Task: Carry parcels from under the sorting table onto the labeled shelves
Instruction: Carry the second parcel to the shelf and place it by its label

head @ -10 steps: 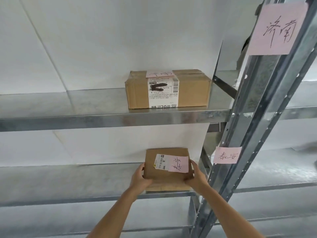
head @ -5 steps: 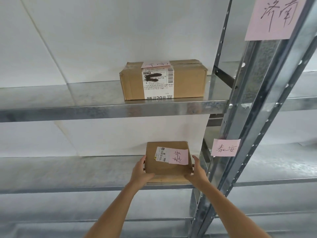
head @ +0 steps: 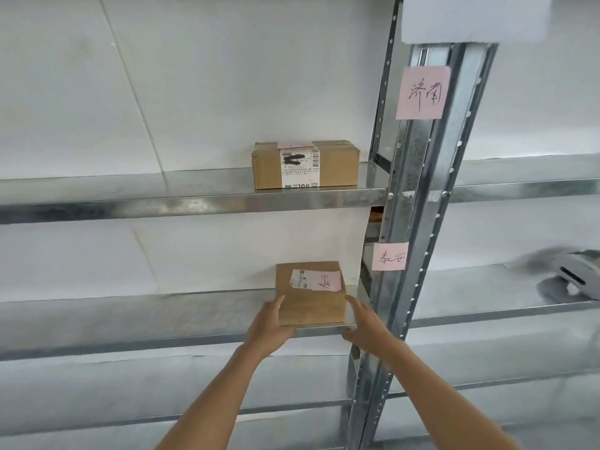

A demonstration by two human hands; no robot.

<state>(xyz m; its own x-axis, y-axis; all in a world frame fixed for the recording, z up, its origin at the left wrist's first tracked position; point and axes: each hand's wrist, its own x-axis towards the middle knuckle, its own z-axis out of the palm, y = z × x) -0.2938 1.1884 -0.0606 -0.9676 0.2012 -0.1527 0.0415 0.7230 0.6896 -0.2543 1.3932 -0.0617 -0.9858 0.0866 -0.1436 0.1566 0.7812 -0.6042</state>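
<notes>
The small parcel (head: 310, 293) is sat flat on the lower shelf (head: 130, 315), right end, tucked just beside the steel upright (head: 418, 203). That spot is probably picked because the pink note on its top looks like it matches the pink tag (head: 389, 256) stuck on the upright at that level. The left hand (head: 269, 323) is laid against the near left corner, fingers loosely spread, not clamped. The right hand (head: 363, 323) is held open just off the near right corner; contact can't be told for sure. It looks like a final nudge or a let-go.

A bigger parcel (head: 305, 164) is parked on the upper shelf (head: 162, 206), under a second pink tag (head: 422, 92). Galvanised shelving is backed by a plain white wall (head: 227, 76). Something blurry and white (head: 571, 280) is seen on the shelf far right.
</notes>
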